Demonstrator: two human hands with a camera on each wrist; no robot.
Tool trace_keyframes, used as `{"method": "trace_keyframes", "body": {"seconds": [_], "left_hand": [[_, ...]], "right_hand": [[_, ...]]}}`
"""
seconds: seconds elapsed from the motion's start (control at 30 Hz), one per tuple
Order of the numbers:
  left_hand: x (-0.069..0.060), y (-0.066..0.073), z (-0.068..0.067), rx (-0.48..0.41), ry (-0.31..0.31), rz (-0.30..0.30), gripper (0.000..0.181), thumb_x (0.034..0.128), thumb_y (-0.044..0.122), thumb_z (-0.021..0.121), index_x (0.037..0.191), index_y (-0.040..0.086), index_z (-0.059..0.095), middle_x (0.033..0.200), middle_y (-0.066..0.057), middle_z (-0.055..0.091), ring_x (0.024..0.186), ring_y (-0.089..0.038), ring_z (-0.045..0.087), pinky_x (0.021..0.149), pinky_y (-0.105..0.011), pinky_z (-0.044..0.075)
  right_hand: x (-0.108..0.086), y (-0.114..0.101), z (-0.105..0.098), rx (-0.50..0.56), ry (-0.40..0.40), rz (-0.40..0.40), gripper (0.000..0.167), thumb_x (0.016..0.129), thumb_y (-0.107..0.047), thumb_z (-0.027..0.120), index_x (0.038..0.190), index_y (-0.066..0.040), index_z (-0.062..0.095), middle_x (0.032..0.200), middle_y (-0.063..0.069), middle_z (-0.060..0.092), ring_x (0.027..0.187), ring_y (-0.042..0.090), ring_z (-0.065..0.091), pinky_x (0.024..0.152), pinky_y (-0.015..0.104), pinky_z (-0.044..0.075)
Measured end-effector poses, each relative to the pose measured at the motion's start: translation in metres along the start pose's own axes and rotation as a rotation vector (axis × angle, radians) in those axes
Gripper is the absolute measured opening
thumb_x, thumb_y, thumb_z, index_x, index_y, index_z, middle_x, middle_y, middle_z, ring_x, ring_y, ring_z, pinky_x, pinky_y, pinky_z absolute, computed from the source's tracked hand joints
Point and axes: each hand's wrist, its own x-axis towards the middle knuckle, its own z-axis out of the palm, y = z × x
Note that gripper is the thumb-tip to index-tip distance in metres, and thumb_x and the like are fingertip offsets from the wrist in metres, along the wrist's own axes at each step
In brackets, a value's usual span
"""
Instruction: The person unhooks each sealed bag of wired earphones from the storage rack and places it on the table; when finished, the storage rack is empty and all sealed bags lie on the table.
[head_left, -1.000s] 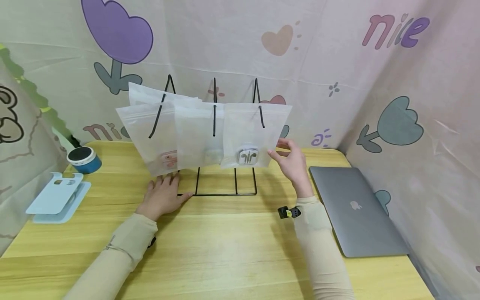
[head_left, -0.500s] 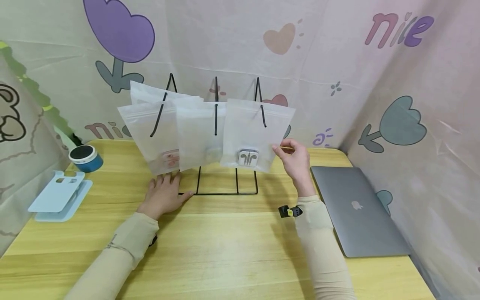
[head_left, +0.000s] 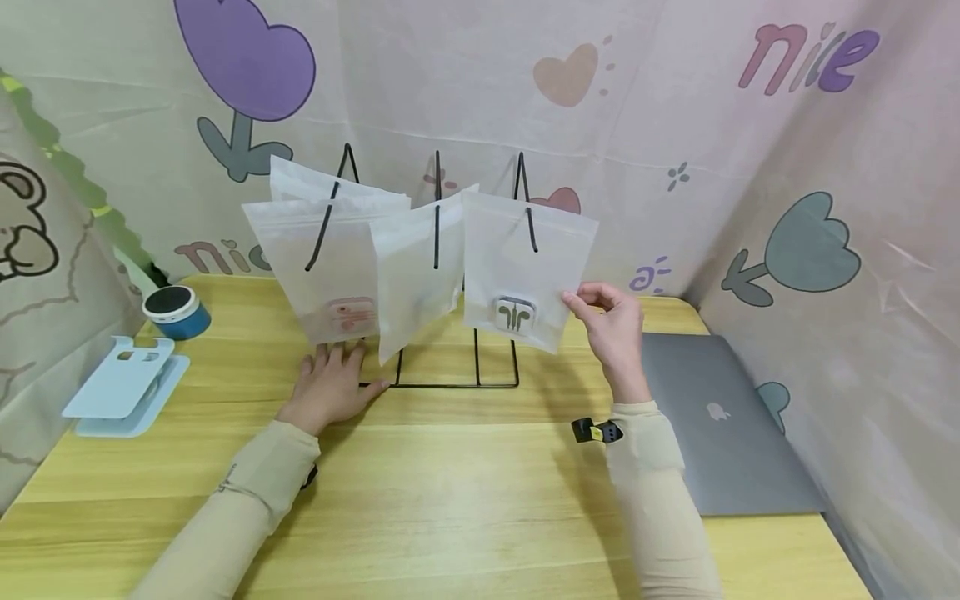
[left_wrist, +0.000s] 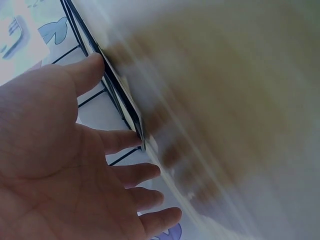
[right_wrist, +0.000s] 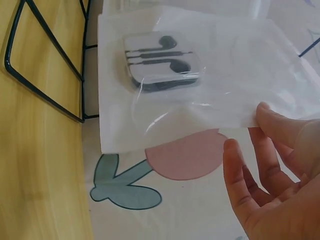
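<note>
At 3 o'clock on the blk wire rack (head_left: pixel 437 237), the R hand (head_left: pixel 611 329) pinches the edge of the bag (head_left: pixel 528 275) w/ earphones (head_left: pixel 514 315), hung on a hook (head_left: pixel 532 229). At approx 7 o'clock, the L hand (head_left: pixel 326 390), fingers straight & spread, touches the rack's base (head_left: pixel 438 386) on the surface (head_left: pixel 450 492).

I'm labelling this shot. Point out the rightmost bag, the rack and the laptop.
Rightmost bag (head_left: pixel 519 273): head view, on its front face.
Rack (head_left: pixel 438 386): head view, on the front bar of its base.
Laptop (head_left: pixel 731 435): head view, on its closed lid.
</note>
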Motion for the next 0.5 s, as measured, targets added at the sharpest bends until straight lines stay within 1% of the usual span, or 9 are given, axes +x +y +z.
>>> {"method": "trace_keyframes", "body": {"seconds": [0.07, 0.13, 0.2, 0.27, 0.3, 0.33, 0.43, 0.5], "left_hand": [[0.000, 0.000, 0.000, 0.003, 0.001, 0.000, 0.078, 0.0988, 0.048, 0.055, 0.150, -0.006, 0.032, 0.150, -0.039, 0.021, 0.136, -0.061, 0.013, 0.104, -0.073, 0.015], [0.000, 0.000, 0.000, 0.007, 0.001, 0.000, 0.078, 0.0989, 0.048, 0.055, 0.151, -0.005, 0.031, 0.151, -0.039, 0.020, 0.136, -0.061, 0.011, 0.104, -0.073, 0.015], [0.000, 0.000, 0.000, 0.008, 0.003, 0.000, 0.078, 0.0988, 0.048, 0.055, 0.151, -0.005, 0.031, 0.151, -0.038, 0.019, 0.136, -0.062, 0.011, 0.103, -0.074, 0.015], [0.001, -0.001, 0.001, 0.009, 0.003, 0.001, 0.078, 0.0988, 0.048, 0.055, 0.151, -0.005, 0.031, 0.152, -0.038, 0.019, 0.136, -0.062, 0.011, 0.103, -0.074, 0.015], [0.001, -0.001, 0.001, 0.008, 0.003, 0.002, 0.078, 0.0988, 0.048, 0.055, 0.151, -0.004, 0.031, 0.151, -0.038, 0.019, 0.136, -0.062, 0.011, 0.103, -0.074, 0.015], [0.001, -0.001, 0.001, 0.007, 0.002, 0.003, 0.078, 0.0988, 0.048, 0.055, 0.151, -0.004, 0.031, 0.152, -0.038, 0.019, 0.136, -0.062, 0.011, 0.103, -0.074, 0.015], [0.001, -0.001, 0.001, 0.003, -0.001, 0.002, 0.078, 0.0988, 0.049, 0.054, 0.151, -0.004, 0.030, 0.152, -0.037, 0.019, 0.137, -0.061, 0.010, 0.103, -0.075, 0.015], [0.001, -0.002, 0.001, -0.005, -0.006, -0.002, 0.079, 0.0988, 0.049, 0.054, 0.152, -0.003, 0.030, 0.152, -0.037, 0.018, 0.137, -0.060, 0.009, 0.103, -0.074, 0.014]], "right_hand": [[-0.001, -0.002, -0.003, -0.002, 0.014, -0.001, 0.025, 0.083, -0.024, 0.083, 0.093, -0.002, 0.075, 0.082, 0.004, 0.068, 0.078, 0.014, 0.059, 0.066, 0.025, 0.043], [-0.003, -0.004, -0.005, 0.011, 0.020, -0.007, 0.026, 0.083, -0.023, 0.083, 0.093, -0.001, 0.075, 0.082, 0.004, 0.067, 0.078, 0.015, 0.058, 0.066, 0.025, 0.043], [-0.005, -0.005, -0.008, 0.021, 0.016, -0.022, 0.026, 0.084, -0.023, 0.082, 0.093, 0.000, 0.075, 0.081, 0.005, 0.067, 0.076, 0.016, 0.059, 0.066, 0.024, 0.045], [-0.006, -0.006, -0.010, 0.037, 0.009, -0.036, 0.024, 0.085, -0.019, 0.081, 0.093, 0.002, 0.074, 0.080, 0.007, 0.066, 0.073, 0.017, 0.059, 0.066, 0.025, 0.049], [-0.009, -0.012, -0.012, 0.038, 0.004, -0.043, 0.022, 0.086, -0.016, 0.080, 0.093, 0.004, 0.074, 0.080, 0.009, 0.066, 0.071, 0.018, 0.060, 0.066, 0.025, 0.052], [-0.011, -0.012, -0.013, 0.040, 0.000, -0.052, 0.022, 0.086, -0.015, 0.079, 0.094, 0.004, 0.073, 0.080, 0.010, 0.066, 0.070, 0.019, 0.061, 0.066, 0.026, 0.053], [-0.013, -0.016, -0.017, 0.031, -0.008, -0.072, 0.021, 0.086, -0.015, 0.079, 0.094, 0.004, 0.073, 0.082, 0.012, 0.065, 0.070, 0.019, 0.061, 0.066, 0.028, 0.056], [-0.016, -0.018, -0.021, 0.015, -0.013, -0.090, 0.022, 0.086, -0.017, 0.079, 0.093, 0.002, 0.074, 0.082, 0.012, 0.065, 0.070, 0.021, 0.062, 0.065, 0.029, 0.056]]}}
